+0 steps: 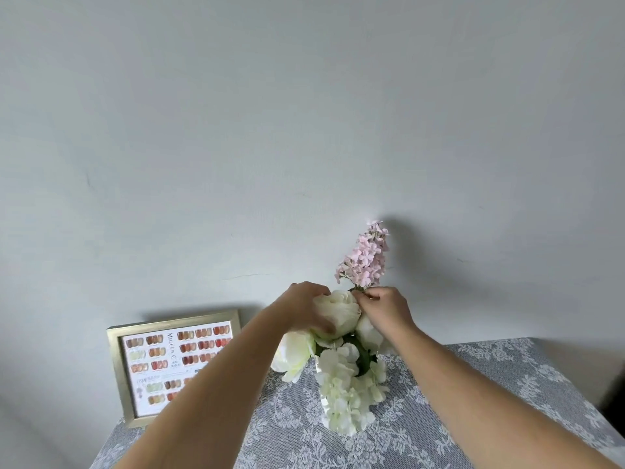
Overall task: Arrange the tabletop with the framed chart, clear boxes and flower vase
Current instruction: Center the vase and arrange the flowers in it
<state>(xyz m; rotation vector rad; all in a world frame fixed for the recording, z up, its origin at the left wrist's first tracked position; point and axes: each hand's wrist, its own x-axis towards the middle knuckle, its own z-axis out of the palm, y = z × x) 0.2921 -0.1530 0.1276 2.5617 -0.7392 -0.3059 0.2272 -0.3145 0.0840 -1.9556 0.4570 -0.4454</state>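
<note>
At the back of the worktop [473, 401], close to a plain pale wall [304, 113], both bare forearms reach in over a grey lace cloth [287, 434] with a white floral pattern. Left hand [306, 304] curls around the upper left side of a large cream rose [338, 311], thumb pressed on its lower petals, fingers wrapped over the top; grasping the bloom. Right hand [385, 309] sits just to the right of the same rose, fingertips [367, 294] pinched together at the base of a pink blossom spray [365, 257]; grasping its stem where it meets the bunch. Spray stands upright, tilted slightly right, well above the other blooms, casting a shadow on the wall.

Bouquet: more cream roses to lower left [292, 355] and to the right under the right wrist [368, 331], dark green leaves [363, 358] in the middle, a cluster of white hydrangea-type flowers [345, 397] spilling down toward the camera. Flower vase itself hidden beneath the blooms; cannot tell its shape or material. Bunch stands roughly mid-worktop, near the rear edge.

Framed chart [159, 363] stands at the left rear corner, propped against the wall, pale gold frame, rows of small coloured nail swatches. Left forearm crosses in front of its lower right part. Chart and bouquet apart, not touching.
</note>
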